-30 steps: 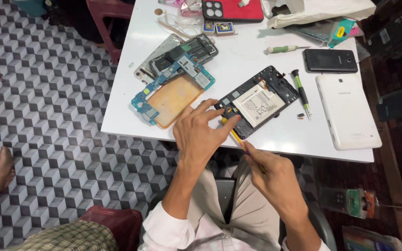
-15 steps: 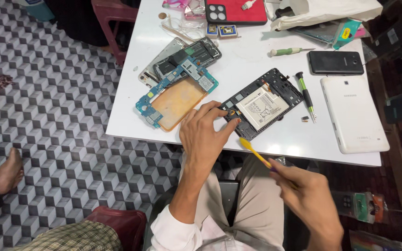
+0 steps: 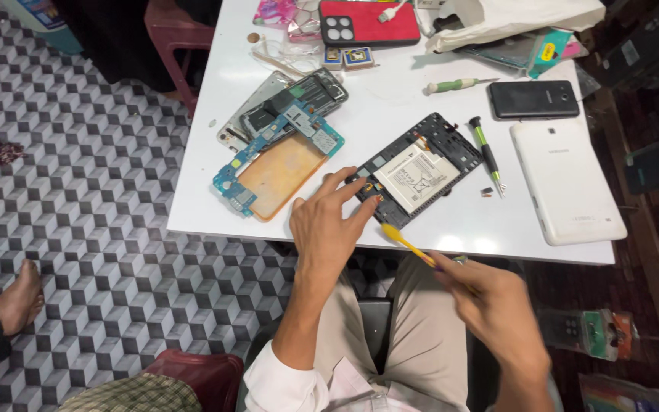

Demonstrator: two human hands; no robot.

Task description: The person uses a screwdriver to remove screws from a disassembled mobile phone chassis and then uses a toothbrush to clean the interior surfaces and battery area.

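the right hand [image 3: 493, 309] pinches a yellow pry tool [image 3: 409, 246] and has drawn back off the white table [image 3: 451, 221], its tip now just short of the opened tablet [image 3: 419, 169] instead of at its corner. the left hand [image 3: 328, 225] stays put, fingers spread, fingertips pressing the tablet's near corner. a green screwdriver [image 3: 487, 152] lies just beside the tablet.

Bright, even light falls from above on the white table [image 3: 207, 198], whose glossy near edge throws back pale glare. Shadows under the opened tablet [image 3: 419, 169] and screwdriver [image 3: 487, 155] are short and soft. The right hand [image 3: 497, 305] smears with motion blur, as does its yellow tool [image 3: 409, 246]. The right margin sinks into dim shadow; the patterned floor [image 3: 93, 191] bends slightly toward the frame's edges.
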